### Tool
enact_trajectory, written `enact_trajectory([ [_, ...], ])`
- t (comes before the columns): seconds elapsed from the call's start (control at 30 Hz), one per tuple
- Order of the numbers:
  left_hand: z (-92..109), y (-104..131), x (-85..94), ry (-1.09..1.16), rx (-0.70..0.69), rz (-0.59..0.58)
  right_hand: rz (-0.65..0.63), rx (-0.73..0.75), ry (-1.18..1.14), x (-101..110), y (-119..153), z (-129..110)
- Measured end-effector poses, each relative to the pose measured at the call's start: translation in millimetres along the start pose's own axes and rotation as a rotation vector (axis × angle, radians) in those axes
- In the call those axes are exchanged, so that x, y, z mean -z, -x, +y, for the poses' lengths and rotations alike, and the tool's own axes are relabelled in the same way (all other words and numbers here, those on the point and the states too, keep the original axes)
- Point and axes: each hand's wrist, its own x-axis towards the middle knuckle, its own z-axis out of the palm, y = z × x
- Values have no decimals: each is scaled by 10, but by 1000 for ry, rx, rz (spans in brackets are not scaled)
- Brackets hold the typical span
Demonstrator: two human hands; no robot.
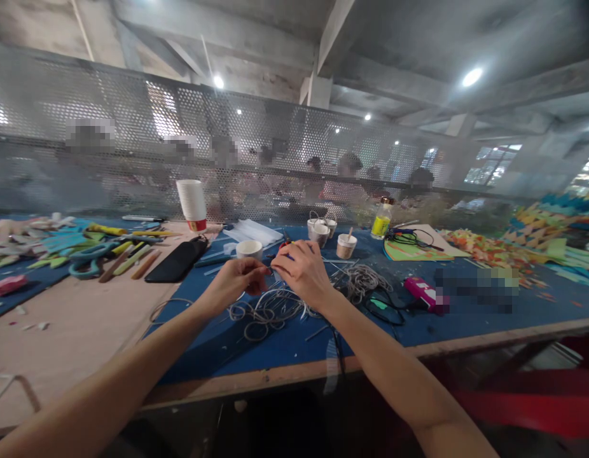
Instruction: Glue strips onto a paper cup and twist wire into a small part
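Observation:
My left hand (241, 281) is closed in a pinch at the middle of the blue mat. Close beside it on the right, my right hand (301, 270) has its fingers bent together; whatever small thing lies between the fingertips of either hand is too small to tell. Loops of thin grey cord (268, 312) lie on the mat beneath both hands. A white paper cup (249, 249) stands just behind my left hand. Something with red and dark parts (285, 242) shows behind my right fingers, mostly hidden.
Left lie a black phone (176, 261), scissors (91, 257) and wooden-handled tools (140, 259). Stacked paper cups (192, 203) and small cups (346, 245) stand farther back. Right are more cord (368, 280), a magenta object (424, 292) and a yellow-labelled bottle (382, 219). A perforated screen (275, 146) rises behind.

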Motion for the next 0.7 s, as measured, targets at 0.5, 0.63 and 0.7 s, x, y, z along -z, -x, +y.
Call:
enact_trajectory([
  [0.5, -9, 91, -66, -638, -262, 247, -68, -82, -75, -31, 6, -64],
  [0.63, 9, 103, -32, -765, -263, 323, -75, -160, -230, -48, 0, -23],
  [0.7, 23, 110, -14, -727, -254, 351, -117, -223, -386, -54, -3, -7],
])
